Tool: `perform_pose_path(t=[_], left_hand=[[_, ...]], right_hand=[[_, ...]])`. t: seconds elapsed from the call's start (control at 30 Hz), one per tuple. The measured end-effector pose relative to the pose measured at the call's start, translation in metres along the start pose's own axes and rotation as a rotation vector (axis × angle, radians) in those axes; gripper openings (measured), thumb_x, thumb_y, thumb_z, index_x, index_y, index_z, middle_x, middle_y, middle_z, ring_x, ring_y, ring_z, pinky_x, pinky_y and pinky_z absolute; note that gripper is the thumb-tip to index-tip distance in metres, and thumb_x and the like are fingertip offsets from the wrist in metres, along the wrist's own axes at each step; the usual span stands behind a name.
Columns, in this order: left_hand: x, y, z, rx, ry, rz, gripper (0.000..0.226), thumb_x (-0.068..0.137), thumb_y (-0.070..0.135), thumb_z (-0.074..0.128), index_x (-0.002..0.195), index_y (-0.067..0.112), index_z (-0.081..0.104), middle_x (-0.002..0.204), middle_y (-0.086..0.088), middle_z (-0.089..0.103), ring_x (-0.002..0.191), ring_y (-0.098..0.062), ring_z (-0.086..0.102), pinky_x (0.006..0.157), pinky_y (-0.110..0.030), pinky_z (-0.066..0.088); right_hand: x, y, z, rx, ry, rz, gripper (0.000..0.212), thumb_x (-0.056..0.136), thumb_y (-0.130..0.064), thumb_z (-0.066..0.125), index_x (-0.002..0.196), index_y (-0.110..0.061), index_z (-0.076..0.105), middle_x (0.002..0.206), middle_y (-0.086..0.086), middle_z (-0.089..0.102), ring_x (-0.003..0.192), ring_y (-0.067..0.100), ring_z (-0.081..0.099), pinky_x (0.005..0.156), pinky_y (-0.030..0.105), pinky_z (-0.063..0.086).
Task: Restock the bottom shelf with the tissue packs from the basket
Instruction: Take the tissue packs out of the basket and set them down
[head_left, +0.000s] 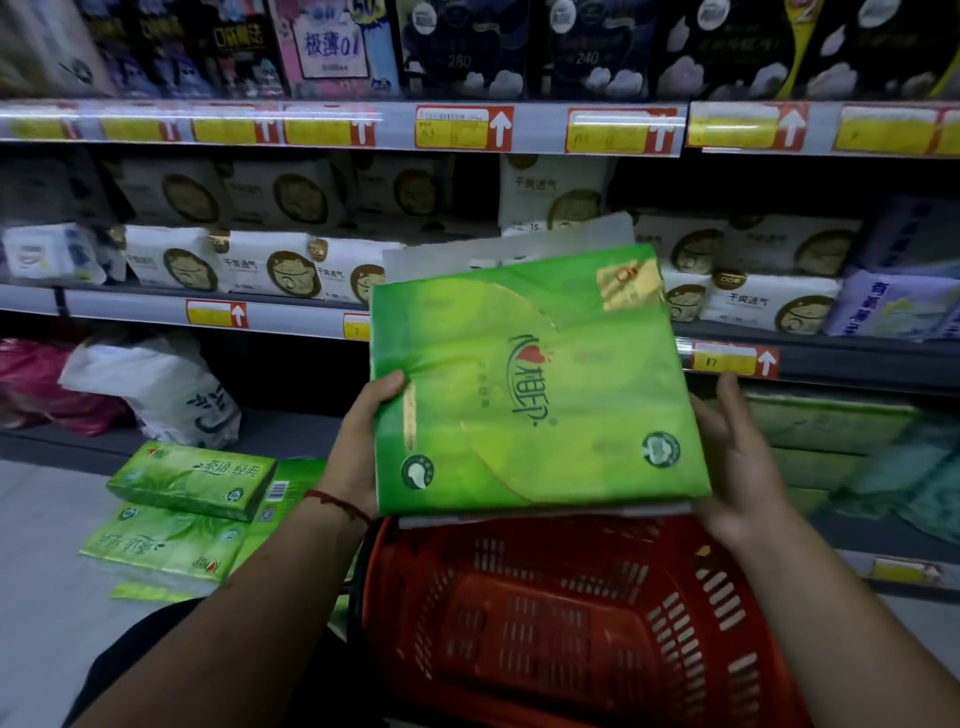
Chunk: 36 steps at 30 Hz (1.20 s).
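Observation:
A large green tissue pack (535, 384) is held up above the red basket (571, 623), in front of the shelves. My left hand (363, 441) grips its left edge, thumb on the front face. My right hand (743, 457) lies against its right edge with fingers spread and mostly straight. The basket's inside shows no packs. The bottom shelf (291, 431) lies behind and below the pack, with green packs (826, 431) stacked at its right end.
Two smaller green tissue packs (187, 499) lie stacked on the floor left of the basket. A white bag (156, 389) and a pink bag (36, 384) sit on the bottom shelf's left part. Upper shelves hold white and dark packets with yellow price tags.

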<state>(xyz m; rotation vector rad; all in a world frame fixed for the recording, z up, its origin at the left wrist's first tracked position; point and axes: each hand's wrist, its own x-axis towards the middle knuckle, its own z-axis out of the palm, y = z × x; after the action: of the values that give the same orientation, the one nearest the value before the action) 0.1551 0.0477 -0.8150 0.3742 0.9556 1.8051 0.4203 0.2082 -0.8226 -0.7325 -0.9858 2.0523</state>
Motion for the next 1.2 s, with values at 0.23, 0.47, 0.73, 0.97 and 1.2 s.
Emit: perform_pose_path(t=[0.23,0.47,0.73,0.97,1.2], left_hand=[[0.001,0.003,-0.009,-0.074,-0.018,0.091,0.052,0.093,0.042,0.055,0.137,0.014,0.062,0.138,-0.016,0.065,0.124,-0.037,0.064,0.099,-0.058,0.051],[-0.001,-0.007,-0.009,-0.01,-0.248,-0.124,0.109,0.052,0.026,0.1,0.147,0.005,0.051,0.147,-0.02,0.055,0.137,-0.038,0.052,0.11,-0.058,0.044],[0.012,0.004,-0.015,0.118,-0.202,-0.014,0.071,0.067,0.037,0.091,0.132,0.022,0.069,0.138,-0.015,0.065,0.122,-0.03,0.064,0.106,-0.052,0.048],[0.019,-0.019,-0.007,0.392,-0.261,-0.015,0.068,0.079,0.0,0.067,0.144,0.017,0.053,0.136,-0.022,0.064,0.122,-0.045,0.062,0.1,-0.057,0.053],[0.025,-0.024,-0.007,0.494,-0.082,0.073,0.06,0.065,-0.006,0.076,0.124,0.0,0.064,0.115,-0.027,0.072,0.106,-0.05,0.069,0.086,-0.054,0.06]], right_hand=[[0.006,0.037,0.03,0.088,-0.283,0.011,0.1,0.049,-0.058,0.098,0.132,-0.022,0.056,0.135,0.015,0.059,0.122,0.043,0.06,0.108,0.054,0.048],[0.005,0.045,0.044,-0.065,0.039,-0.144,0.078,0.064,-0.035,0.087,0.135,-0.033,0.057,0.126,-0.002,0.073,0.123,0.03,0.064,0.094,0.049,0.051],[0.013,0.014,0.018,-0.17,0.157,-0.211,0.059,0.077,-0.037,0.077,0.132,-0.022,0.063,0.12,0.002,0.075,0.115,0.027,0.07,0.087,0.042,0.057],[0.009,0.001,0.024,-0.311,0.276,-0.247,0.051,0.086,-0.045,0.073,0.126,-0.017,0.058,0.112,0.006,0.075,0.092,0.021,0.076,0.065,0.032,0.06],[0.005,0.006,0.029,-0.61,0.089,-0.267,0.041,0.086,-0.048,0.074,0.124,-0.046,0.059,0.122,-0.012,0.072,0.104,0.01,0.073,0.082,0.028,0.059]])
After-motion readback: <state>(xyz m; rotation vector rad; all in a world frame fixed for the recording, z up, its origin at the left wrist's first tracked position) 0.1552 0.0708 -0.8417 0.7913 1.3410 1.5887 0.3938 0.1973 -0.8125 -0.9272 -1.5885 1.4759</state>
